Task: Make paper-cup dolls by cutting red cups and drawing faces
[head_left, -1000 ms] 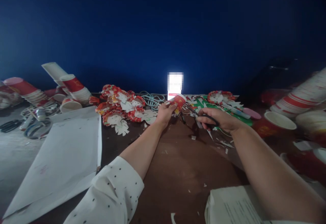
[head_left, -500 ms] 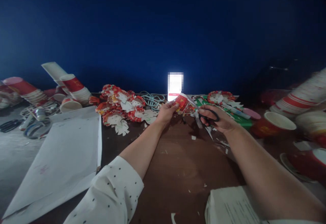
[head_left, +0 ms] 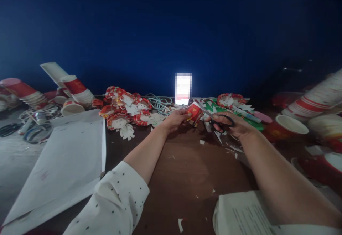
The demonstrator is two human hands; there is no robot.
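Observation:
My left hand (head_left: 176,118) pinches a red paper piece with yellow stars (head_left: 193,111), which looks cut from a paper cup. My right hand (head_left: 232,123) is closed around the black handles of a pair of scissors (head_left: 207,113). The scissor blades lie at the upper right edge of the red piece; whether they are parted is hard to see. Just beyond both hands a lit phone (head_left: 183,89) stands upright against the dark blue wall. White paper scraps (head_left: 202,142) lie on the brown table (head_left: 184,178) below the hands.
A heap of red-and-white paper crafts (head_left: 128,108) lies left of centre, beside a pale blue cord (head_left: 160,103). Stacked paper cups (head_left: 77,89) lean at left, with more cups (head_left: 311,103) at right. A large white sheet (head_left: 66,163) and a paper bundle (head_left: 240,212) lie nearer.
The whole view has shifted slightly. The red piece has turned a little in my left hand, and the scissors have shifted slightly along its upper edge.

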